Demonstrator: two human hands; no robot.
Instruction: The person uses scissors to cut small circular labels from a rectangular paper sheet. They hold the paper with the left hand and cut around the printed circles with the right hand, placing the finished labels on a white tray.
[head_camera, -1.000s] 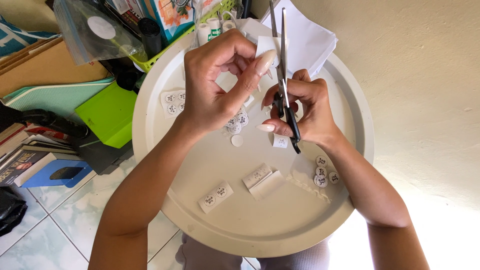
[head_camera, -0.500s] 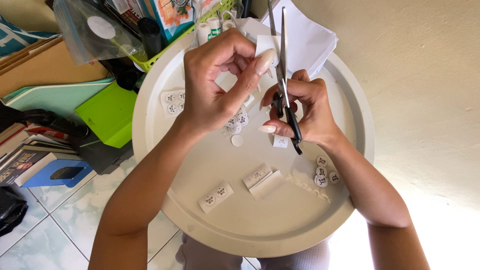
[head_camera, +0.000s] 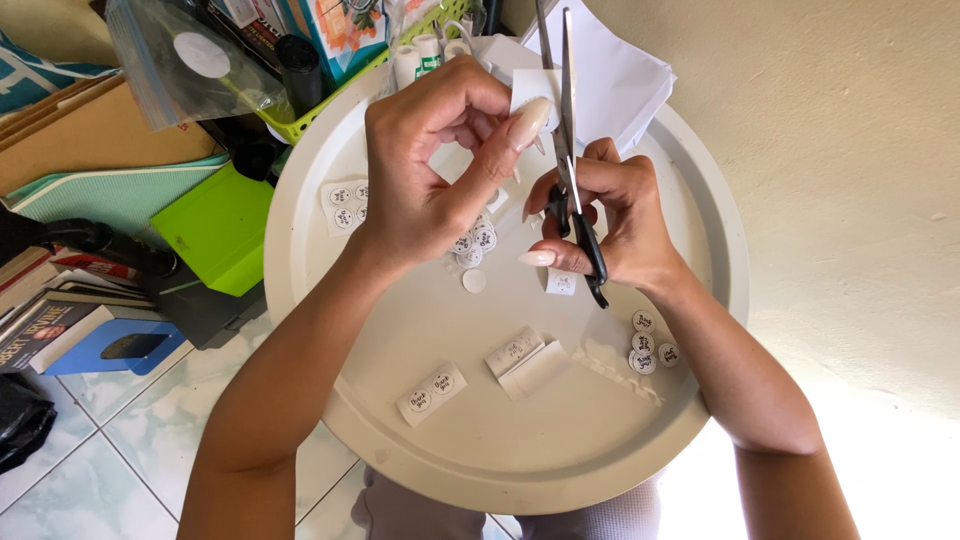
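We look down at a round white tray (head_camera: 330, 200) that carries small paper stickers. Our left hand (head_camera: 425, 175) is raised over the tray's far edge, thumb and forefinger pinching a small white paper piece (head_camera: 528, 90). Our right hand (head_camera: 620, 220) grips a pair of black-handled scissors (head_camera: 570, 150), fingers closed through the loops, the blades pointing away from us and parted a little around the edge of that paper piece.

Below the hands, near the tray's middle, lies a cluster of cut round stickers (head_camera: 475, 240), with one blank white disc (head_camera: 474, 281) just beside it and a small square piece (head_camera: 561, 282) nearby. Toward the left edge sits a strip with four uncut stickers (head_camera: 345, 205). Near the front edge lie a strip with two stickers (head_camera: 432, 392) and a folded strip (head_camera: 522, 358). Three more round stickers (head_camera: 648, 345) sit toward the right edge.

We judge the step in hand to be trimming a sticker out of the held paper. The next move seems to call for closing the blades while the left fingers turn the paper steadily, fingertips kept clear of the edges.

Left of the tray we see a green box (head_camera: 215, 230), books (head_camera: 60, 310) and a clear plastic bag (head_camera: 190, 60); white paper sheets (head_camera: 610, 70) lie at the far edge.
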